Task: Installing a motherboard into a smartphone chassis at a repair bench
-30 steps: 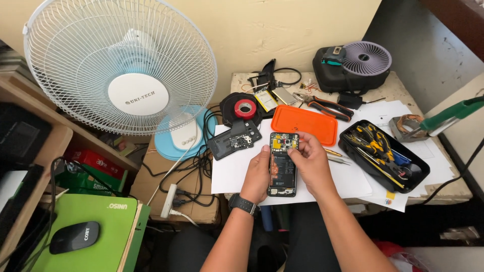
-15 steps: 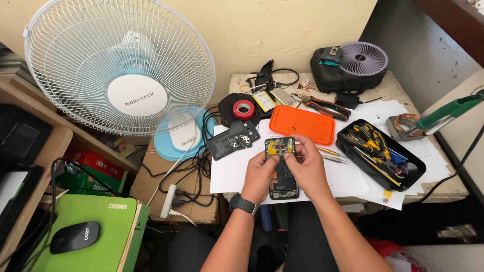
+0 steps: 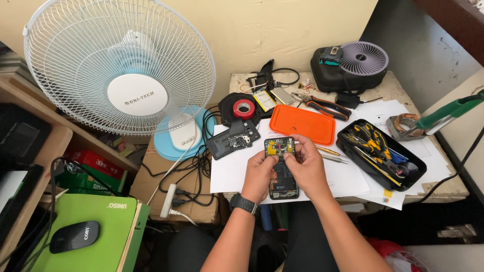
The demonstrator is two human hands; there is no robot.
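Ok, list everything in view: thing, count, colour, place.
opened phone: 1, black, held over white paper
back cover: 1, dark grey, left of phone
orange tray: 1, behind phone
tool tray: 1, black, right
tape roll: 1, red, table rear
standing fan: 1, white, left
small fan: 1, grey, table back
mouse: 1, black, on green box
left hand: holding phone
right hand: holding phone

Hands' 12 o'clock: orange tray (image 3: 302,124) close, blocks forward reach. 2-3 o'clock: tweezers (image 3: 330,154), then black tool tray (image 3: 398,174) hem right side. 10 o'clock: phone back cover (image 3: 233,141), tape roll (image 3: 244,108). 9 o'clock: bare white paper (image 3: 229,174), free passage. Fan (image 3: 118,68) walls far left.
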